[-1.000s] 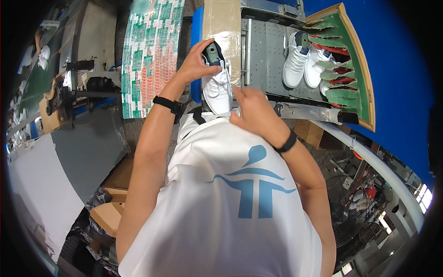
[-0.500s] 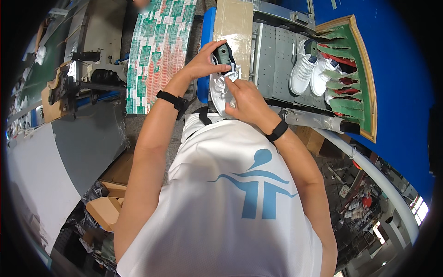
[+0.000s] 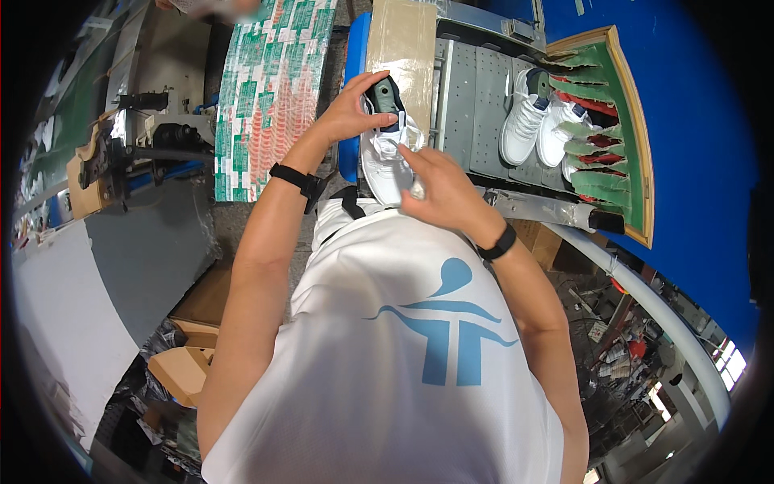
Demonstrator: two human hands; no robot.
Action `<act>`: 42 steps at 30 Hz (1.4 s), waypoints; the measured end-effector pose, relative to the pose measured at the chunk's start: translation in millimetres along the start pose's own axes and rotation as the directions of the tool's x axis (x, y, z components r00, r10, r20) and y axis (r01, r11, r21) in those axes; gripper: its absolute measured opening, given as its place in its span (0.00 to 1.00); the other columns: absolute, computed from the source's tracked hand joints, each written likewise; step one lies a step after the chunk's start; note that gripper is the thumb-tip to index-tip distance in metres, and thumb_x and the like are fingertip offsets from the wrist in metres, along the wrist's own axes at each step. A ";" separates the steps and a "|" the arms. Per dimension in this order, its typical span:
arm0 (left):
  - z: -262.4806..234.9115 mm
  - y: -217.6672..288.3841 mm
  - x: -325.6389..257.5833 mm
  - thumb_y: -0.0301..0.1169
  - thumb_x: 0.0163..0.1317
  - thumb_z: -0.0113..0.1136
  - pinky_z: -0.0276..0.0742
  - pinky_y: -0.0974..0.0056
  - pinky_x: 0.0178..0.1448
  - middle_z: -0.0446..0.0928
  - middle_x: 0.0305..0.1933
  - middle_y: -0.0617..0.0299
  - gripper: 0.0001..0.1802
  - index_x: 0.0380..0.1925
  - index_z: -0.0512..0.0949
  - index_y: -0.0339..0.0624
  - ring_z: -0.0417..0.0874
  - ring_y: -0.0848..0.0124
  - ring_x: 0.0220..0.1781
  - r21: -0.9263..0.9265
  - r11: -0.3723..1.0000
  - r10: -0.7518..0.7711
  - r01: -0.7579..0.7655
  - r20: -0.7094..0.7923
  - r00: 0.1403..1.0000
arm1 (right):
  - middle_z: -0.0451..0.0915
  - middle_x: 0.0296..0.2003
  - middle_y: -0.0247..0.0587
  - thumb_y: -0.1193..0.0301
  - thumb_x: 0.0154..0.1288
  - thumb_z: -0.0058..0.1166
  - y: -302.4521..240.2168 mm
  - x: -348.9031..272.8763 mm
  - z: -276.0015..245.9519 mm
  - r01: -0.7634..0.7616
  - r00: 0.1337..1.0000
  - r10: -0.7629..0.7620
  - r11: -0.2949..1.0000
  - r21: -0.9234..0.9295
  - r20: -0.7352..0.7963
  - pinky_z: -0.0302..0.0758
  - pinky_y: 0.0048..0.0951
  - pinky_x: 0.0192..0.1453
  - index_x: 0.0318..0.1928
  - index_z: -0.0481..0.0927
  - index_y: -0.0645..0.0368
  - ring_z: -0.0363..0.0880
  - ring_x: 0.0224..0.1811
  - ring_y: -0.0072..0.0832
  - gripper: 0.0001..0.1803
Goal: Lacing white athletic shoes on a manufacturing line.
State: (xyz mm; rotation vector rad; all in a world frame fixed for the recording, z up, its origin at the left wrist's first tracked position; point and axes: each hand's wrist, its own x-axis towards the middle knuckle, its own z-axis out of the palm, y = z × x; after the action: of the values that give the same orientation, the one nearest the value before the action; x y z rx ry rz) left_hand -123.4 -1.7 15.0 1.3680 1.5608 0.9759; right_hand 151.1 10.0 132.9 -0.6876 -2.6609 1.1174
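A white lace-up sneaker (image 3: 385,173) with a dark collar and grey-green insole points its toe toward me at the end of the conveyor. Around its collar my left hand (image 3: 352,114) is closed, thumb pressed at the tongue and fingers along the far heel side. My right hand (image 3: 445,192) is closed over the sneaker's right side, its index finger reaching to the white laces. A small pale thing shows between thumb and fingers there, but its kind is hidden. The laces look loose near the upper eyelets.
Two more white sneakers (image 3: 520,129) stand on the grey slatted conveyor (image 3: 472,109), beside a wood-framed opening (image 3: 637,153) with torn green and red flaps. A taped brown board (image 3: 401,40) lies behind my sneaker. Left is a green-and-white taped surface (image 3: 274,105); another person's blurred hand (image 3: 238,10) is beyond.
My right hand has shifted slightly down and right, baring more of the laces and toe. My left hand keeps its hold. Another person's hand has come further into view at the top left.
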 end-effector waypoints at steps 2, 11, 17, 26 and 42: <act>1.4 -0.2 -1.9 0.48 0.53 0.88 0.64 0.49 0.87 0.66 0.82 0.43 0.56 0.81 0.71 0.53 0.67 0.47 0.85 -0.003 1.000 -0.005 0.005 -0.001 1.000 | 0.83 0.45 0.62 0.65 0.60 0.67 10.0 4.3 14.3 -0.006 1.000 0.007 0.996 -0.093 0.008 0.81 0.49 0.59 0.69 0.77 0.76 0.84 0.50 0.58 0.39; 4.9 1.3 -2.6 0.45 0.53 0.88 0.64 0.50 0.87 0.66 0.83 0.44 0.54 0.81 0.72 0.54 0.66 0.49 0.85 -0.029 1.000 -0.009 0.009 0.001 1.000 | 0.84 0.44 0.63 0.65 0.59 0.66 0.0 -14.6 -7.8 -0.163 0.983 0.156 0.984 0.067 0.094 0.80 0.50 0.59 0.67 0.78 0.78 0.84 0.48 0.58 0.39; -2.5 -2.2 -0.8 0.44 0.53 0.88 0.64 0.50 0.87 0.67 0.82 0.46 0.54 0.81 0.72 0.52 0.67 0.50 0.85 0.021 0.999 0.030 -0.030 -0.026 0.999 | 0.84 0.48 0.64 0.63 0.59 0.66 19.9 -16.2 11.7 -0.076 0.996 0.081 0.991 -0.114 0.036 0.79 0.52 0.61 0.68 0.78 0.77 0.84 0.51 0.56 0.40; -26.5 -40.9 -39.6 0.28 0.64 0.81 0.76 0.54 0.78 0.71 0.82 0.54 0.52 0.86 0.63 0.49 0.75 0.59 0.81 -0.644 0.747 -0.206 0.162 0.007 0.978 | 0.85 0.49 0.58 0.63 0.66 0.66 13.7 -5.7 16.0 -0.265 0.958 0.284 0.928 0.261 -0.040 0.80 0.46 0.63 0.70 0.77 0.75 0.85 0.54 0.54 0.38; -114.0 -103.6 -35.6 0.25 0.46 0.88 0.86 0.57 0.61 0.88 0.55 0.58 0.46 0.68 0.76 0.40 0.90 0.64 0.52 -0.230 0.843 -0.537 0.486 -0.291 0.792 | 0.85 0.49 0.55 0.63 0.66 0.67 64.3 -113.8 19.1 -0.557 0.827 0.559 0.801 0.220 0.059 0.81 0.42 0.62 0.73 0.75 0.74 0.85 0.55 0.50 0.39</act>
State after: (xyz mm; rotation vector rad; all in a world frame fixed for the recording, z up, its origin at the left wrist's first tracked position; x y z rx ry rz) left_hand -264.0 -52.2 -36.9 0.6197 1.9435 0.9862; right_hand 267.1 -17.1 75.8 -1.4850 -2.3102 1.5144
